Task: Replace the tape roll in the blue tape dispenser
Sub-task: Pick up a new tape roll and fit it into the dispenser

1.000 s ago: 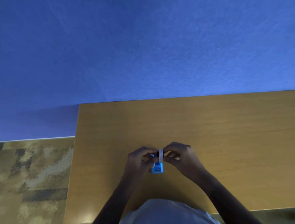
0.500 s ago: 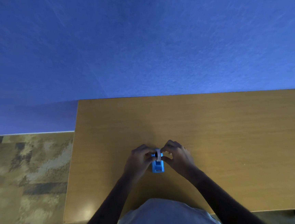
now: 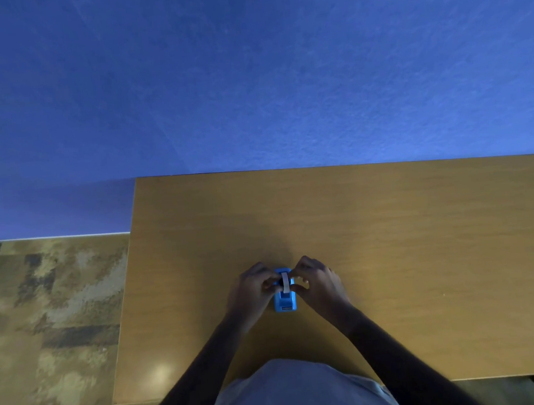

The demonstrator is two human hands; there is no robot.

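Pinching from either side, the left hand (image 3: 251,292) and the right hand (image 3: 319,283) close their fingertips on a white tape roll (image 3: 285,281) that stands on edge in the cradle of the blue tape dispenser (image 3: 285,300). That dispenser sits on the wooden table (image 3: 407,238), near its front edge, cutter end toward the person. Patterned carpet (image 3: 50,318) lies to the left; a blue wall (image 3: 248,74) rises behind.

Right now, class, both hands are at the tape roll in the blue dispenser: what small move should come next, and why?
Probably press the tape roll gently down to seat it. It stands on edge in the blue dispenser, pinched by the left hand and right hand, and seems to ride above the body; whether it is fully seated cannot be told.
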